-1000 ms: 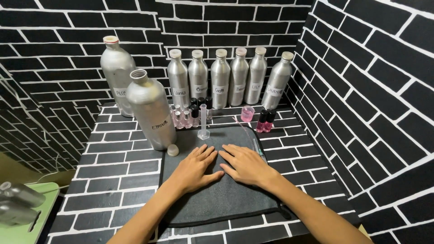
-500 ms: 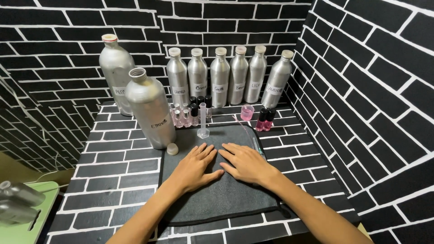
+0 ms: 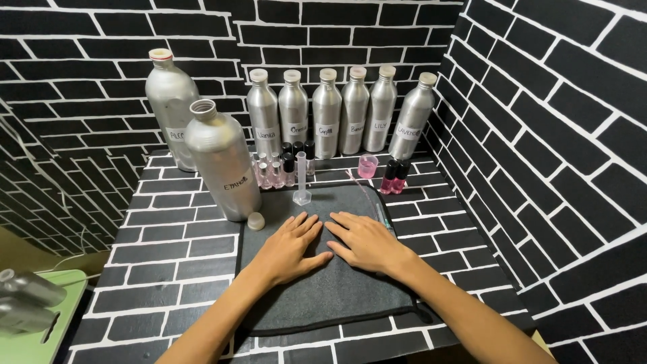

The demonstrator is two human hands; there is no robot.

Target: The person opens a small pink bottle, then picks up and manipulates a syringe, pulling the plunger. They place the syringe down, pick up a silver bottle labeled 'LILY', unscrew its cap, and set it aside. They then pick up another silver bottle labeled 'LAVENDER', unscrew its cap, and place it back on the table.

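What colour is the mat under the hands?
Dark grey mat, seen in the head view.

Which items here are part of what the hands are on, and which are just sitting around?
In hand:
left hand flat on the dark mat
right hand flat on the mat
small measuring cylinder at the mat's far edge

Lying about:
open big bottle, its cap
row of five bottles
pink cup
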